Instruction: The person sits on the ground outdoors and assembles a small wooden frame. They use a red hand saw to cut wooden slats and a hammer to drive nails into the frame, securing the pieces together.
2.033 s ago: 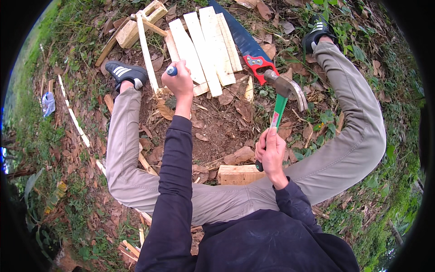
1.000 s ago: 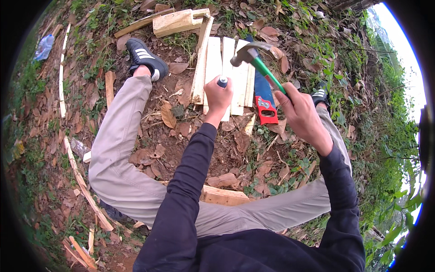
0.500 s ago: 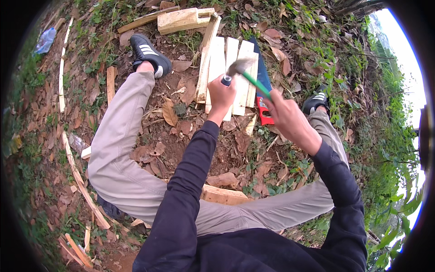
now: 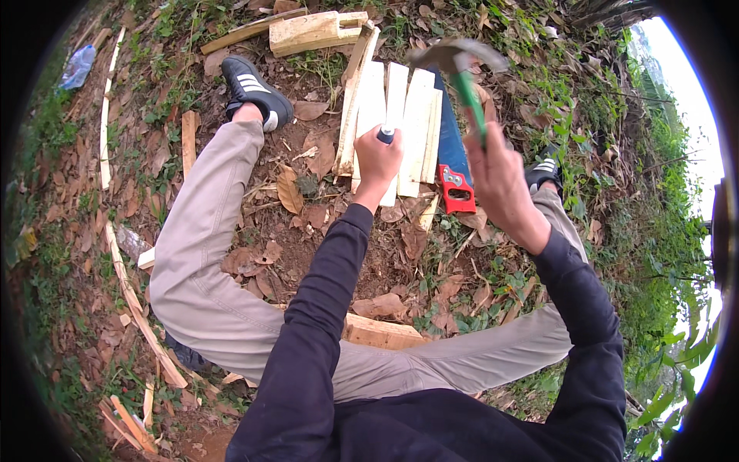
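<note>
The person is sitting on the ground with legs spread, and the left hand [image 4: 379,163] is wrapping its fingers tight around a blue-capped tool [image 4: 384,135], standing it upright on the pale wooden slats [image 4: 400,115] lying side by side between the feet. The right hand [image 4: 496,171] is gripping the green handle of a claw hammer [image 4: 459,63] in a closed fist, holding its blurred steel head up above the far end of the slats. A handsaw [image 4: 454,181] with a red handle is lying just beside the slats, under the hammer
</note>
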{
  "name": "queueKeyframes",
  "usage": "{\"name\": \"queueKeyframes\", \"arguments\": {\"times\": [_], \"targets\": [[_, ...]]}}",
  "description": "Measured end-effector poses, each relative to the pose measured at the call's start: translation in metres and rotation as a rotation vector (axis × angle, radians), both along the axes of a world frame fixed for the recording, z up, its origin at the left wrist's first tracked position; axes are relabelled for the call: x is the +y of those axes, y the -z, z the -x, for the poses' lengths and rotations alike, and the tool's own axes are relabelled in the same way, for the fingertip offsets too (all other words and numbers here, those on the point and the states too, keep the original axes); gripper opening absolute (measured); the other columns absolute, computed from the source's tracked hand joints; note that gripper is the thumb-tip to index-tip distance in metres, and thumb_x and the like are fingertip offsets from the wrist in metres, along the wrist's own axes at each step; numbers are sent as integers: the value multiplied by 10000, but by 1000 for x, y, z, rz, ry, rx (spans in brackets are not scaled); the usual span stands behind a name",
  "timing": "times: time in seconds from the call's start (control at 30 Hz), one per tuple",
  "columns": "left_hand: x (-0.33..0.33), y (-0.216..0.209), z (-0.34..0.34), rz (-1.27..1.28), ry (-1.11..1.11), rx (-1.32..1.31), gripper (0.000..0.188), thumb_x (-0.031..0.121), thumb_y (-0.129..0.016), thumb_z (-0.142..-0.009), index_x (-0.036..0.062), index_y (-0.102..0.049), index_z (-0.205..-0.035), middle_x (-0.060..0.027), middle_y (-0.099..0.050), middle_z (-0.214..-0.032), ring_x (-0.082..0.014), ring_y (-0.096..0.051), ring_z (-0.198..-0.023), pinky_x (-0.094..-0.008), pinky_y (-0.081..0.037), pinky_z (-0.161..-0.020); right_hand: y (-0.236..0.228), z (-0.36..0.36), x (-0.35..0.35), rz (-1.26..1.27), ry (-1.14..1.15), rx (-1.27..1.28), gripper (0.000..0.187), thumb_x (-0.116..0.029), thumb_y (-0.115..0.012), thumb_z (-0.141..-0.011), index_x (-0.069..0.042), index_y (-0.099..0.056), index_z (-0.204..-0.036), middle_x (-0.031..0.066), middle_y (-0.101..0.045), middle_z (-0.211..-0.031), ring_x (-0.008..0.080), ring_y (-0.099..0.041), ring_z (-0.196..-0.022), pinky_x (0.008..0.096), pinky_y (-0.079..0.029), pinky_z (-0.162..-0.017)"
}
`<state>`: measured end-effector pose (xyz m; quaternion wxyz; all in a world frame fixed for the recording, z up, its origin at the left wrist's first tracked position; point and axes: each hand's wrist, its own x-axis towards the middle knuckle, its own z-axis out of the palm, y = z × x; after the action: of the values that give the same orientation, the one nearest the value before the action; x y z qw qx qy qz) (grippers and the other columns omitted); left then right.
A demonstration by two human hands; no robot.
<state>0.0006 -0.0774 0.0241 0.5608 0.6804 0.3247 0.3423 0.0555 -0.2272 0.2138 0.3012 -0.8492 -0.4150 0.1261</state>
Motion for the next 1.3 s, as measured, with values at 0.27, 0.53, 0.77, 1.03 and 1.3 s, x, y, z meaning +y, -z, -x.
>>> {"name": "queueKeyframes", "arguments": {"times": [0.27, 0.53, 0.77, 1.03, 1.3], "targets": [[-1, 0, -2, -3, 6, 3, 295, 142, -652, -849, -21, -557, -623, -144, -576, -531, -274, -602, -483, -388, -451, -507, -2, 2, -2, -17, 82, -10, 229, -174, -517, -1060, 0, -427, -942, 133, -473, -545, 311, -562, -443, 446, -411, -435], [-3, -7, -2, -28, 47, 8, 290, 135, -643, -840, -11, -545, -609, -143, -570, -524, -264, -609, -480, -378, -451, -505, 0, 9, -6, -6, 107, 16, 225, -177, -536, -1048, -23, -385, -988, 205, -519, -562, 435, -550, -496, 479, -406, -439], [-5, -9, 2, -34, 80, 32, 296, 150, -645, -844, -23, -556, -620, -181, -587, -550, -320, -630, -518, -393, -475, -543, -5, 11, -9, -6, 109, -30, 216, -183, -523, -1055, -29, -401, -968, 200, -530, -582, 399, -566, -497, 458, -399, -451], [12, 4, -8, -12, 53, 105, 318, 212, -664, -811, -34, -596, -620, -141, -618, -550, -254, -630, -517, -391, -475, -541, 23, 16, -15, -63, 130, 18, 226, -190, -547, -1041, -1, -445, -970, 234, -543, -593, 430, -574, -528, 470, -390, -452], [2, 9, 22, -45, 172, 135, 353, 149, -630, -884, 62, -505, -566, -13, -549, -522, -118, -532, -478, -308, -356, -468, 145, 74, -39, -266, 624, 294, 264, -241, -566, -1040, 19, -554, -993, 208, -617, -627, 353, -653, -554, 429, -444, -493]]}}
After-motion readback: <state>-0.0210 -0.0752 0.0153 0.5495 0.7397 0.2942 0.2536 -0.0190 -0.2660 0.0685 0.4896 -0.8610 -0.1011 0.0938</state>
